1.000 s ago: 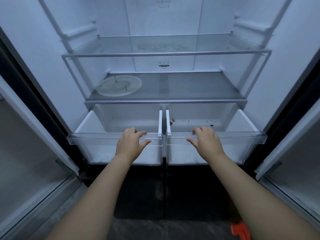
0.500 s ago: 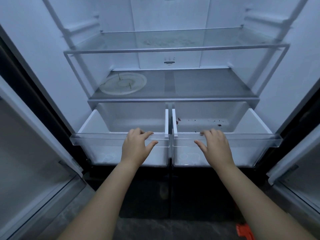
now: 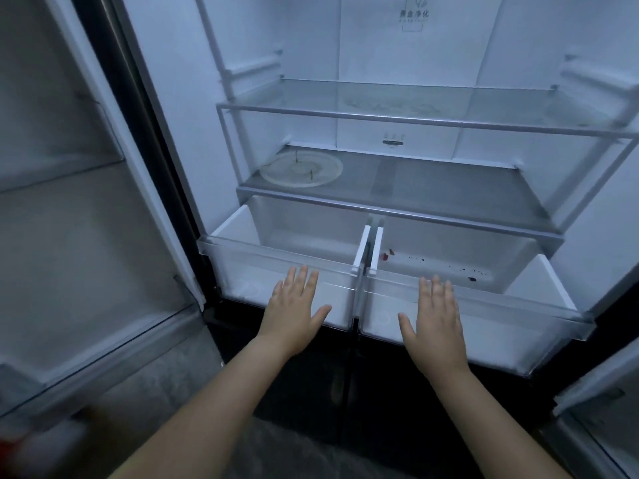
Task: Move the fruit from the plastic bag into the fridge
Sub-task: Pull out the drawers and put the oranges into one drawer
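At 6 o'clock our two bare forearms (image 3: pixel 214 409) reach up from the bottom edge. Half a second ago both hands had their fingers hooked over the drawer fronts; now our left hand (image 3: pixel 294 312) and right hand (image 3: pixel 434 319) lie flat, fingers straight and thumbs splayed, gripping nothing. Whether the palms press on the fronts or have just lifted off them we cannot tell. The left clear plastic crisper drawer (image 3: pixel 249 252), at 11 o'clock from our left hand, and the right clear plastic crisper drawer (image 3: pixel 511 299), at 1 o'clock from our right hand, stand pulled out side by side, as they did before. The right one shows a few dark and red specks (image 3: pixel 472 279) on its floor. Beyond them at 12 o'clock lies the lower grey glass shelf (image 3: pixel 449 181) with a round translucent plate (image 3: pixel 301 169) on its left end, and farther up sits the upper clear glass shelf (image 3: pixel 415 102) inside the white fridge (image 3: pixel 397 57). No fruit and no plastic bag shows anywhere; a red blur (image 3: pixel 7 447) at 7 o'clock by the floor is too smeared to name. We judge the drawers readied and our hands freed, so fetching the bag comes next
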